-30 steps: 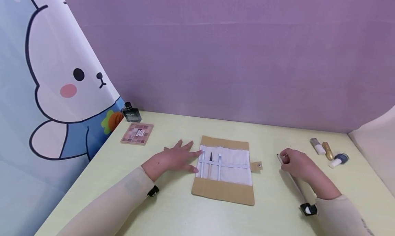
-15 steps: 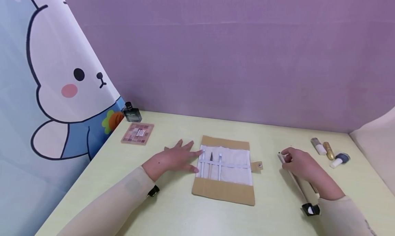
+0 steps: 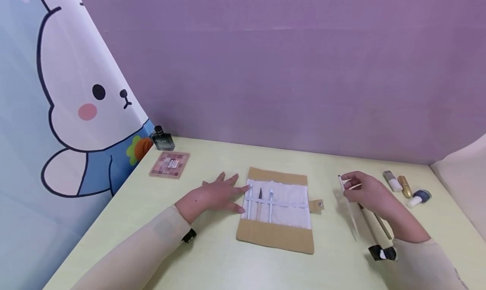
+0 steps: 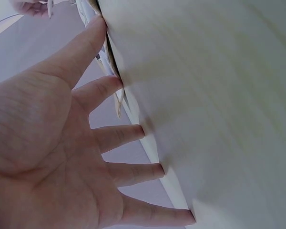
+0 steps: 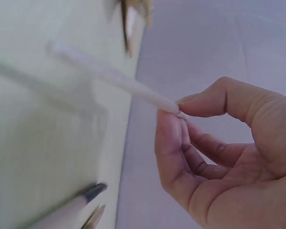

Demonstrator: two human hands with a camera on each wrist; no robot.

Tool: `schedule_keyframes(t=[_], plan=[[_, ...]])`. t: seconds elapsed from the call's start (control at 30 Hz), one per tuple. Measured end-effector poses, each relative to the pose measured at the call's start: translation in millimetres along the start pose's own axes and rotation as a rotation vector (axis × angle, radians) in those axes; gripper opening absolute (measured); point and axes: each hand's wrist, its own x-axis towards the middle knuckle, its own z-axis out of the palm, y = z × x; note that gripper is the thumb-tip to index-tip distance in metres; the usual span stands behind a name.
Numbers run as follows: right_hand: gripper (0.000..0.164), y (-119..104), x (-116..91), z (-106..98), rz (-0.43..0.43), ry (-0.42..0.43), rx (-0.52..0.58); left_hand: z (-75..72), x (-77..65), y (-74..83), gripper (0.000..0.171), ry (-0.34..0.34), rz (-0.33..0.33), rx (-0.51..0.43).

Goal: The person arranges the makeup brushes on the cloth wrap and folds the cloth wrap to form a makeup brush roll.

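My right hand (image 3: 366, 195) pinches one end of a slim white stick (image 5: 109, 74) between thumb and forefinger, and the stick slants over the table, right of the brush roll. Below that hand lie a pale-handled brush with a dark tip (image 5: 94, 192) and a second thin one (image 3: 383, 226). An unfolded tan brush roll (image 3: 274, 236) with white lining holds three slim tools: a dark-pointed brush (image 3: 259, 203) between two white ones. With fingers spread on the tabletop, my left hand (image 3: 216, 199) touches the roll's left edge with its thumb and forefinger.
A dark perfume bottle (image 3: 163, 141) and a pink makeup palette (image 3: 169, 165) stand at the back left. A grey-and-white bottle (image 3: 392, 181), a gold tube (image 3: 404, 186) and a dark blue bottle with white cap (image 3: 419, 197) lie at the right. The roll's snap tab (image 3: 316, 205) points right.
My right hand has picked the white stick up from beside the other brushes, and its near end has swung left. My left hand and the roll have not moved.
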Motion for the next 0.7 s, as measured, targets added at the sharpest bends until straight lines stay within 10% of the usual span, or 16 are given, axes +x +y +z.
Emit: schedule_keyframes(t=[0.7], plan=[[0.057, -51, 34, 19, -0.101, 0.091, 0.402, -0.8, 0.2, 0.7, 0.080, 0.003, 0.009, 0.017]])
